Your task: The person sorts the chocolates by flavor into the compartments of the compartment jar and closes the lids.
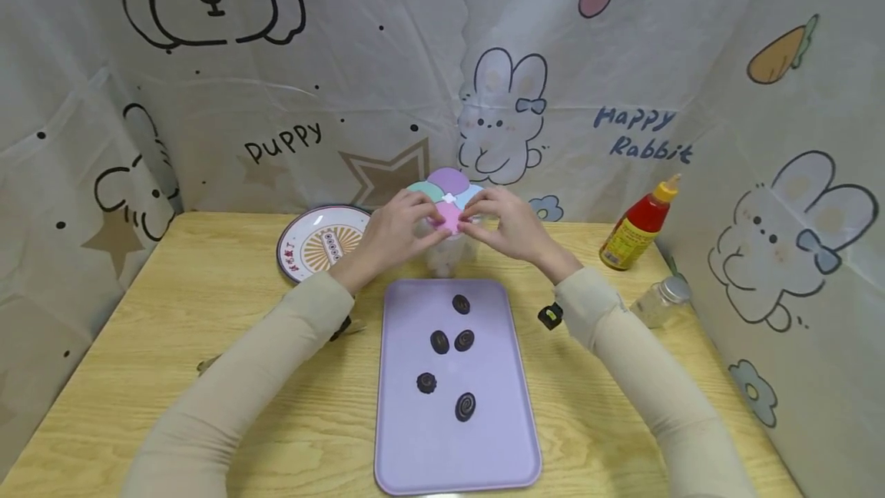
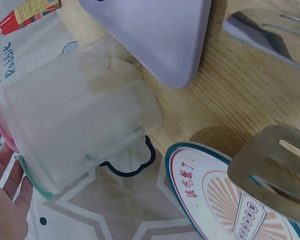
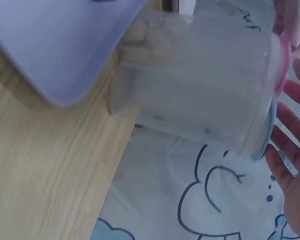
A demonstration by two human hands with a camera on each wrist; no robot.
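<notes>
At the table's far edge stands a clear plastic canister (image 2: pixel 80 115) with pale contents low inside. Its top is split into purple (image 1: pixel 448 178), green (image 1: pixel 425 190), blue (image 1: pixel 466 194) and pink lids (image 1: pixel 449 217). My left hand (image 1: pixel 401 229) pinches the left edge of the pink lid between thumb and forefinger. From the opposite side, my right hand (image 1: pixel 512 227) pinches that lid's right edge. In the left wrist view, other left fingers (image 2: pixel 24 197) lie by the green lid; right fingers (image 3: pixel 285 125) reach along the blue lid in the right wrist view.
A lilac tray (image 1: pixel 452 448) bearing several dark chocolate-like pieces lies nearer me. Left are a printed plate (image 1: pixel 293 240) and a slotted turner (image 2: pixel 270 165). Right stand a red sauce bottle (image 1: pixel 632 230), a glass shaker (image 1: pixel 660 302) and a small black bubble level (image 1: pixel 550 317).
</notes>
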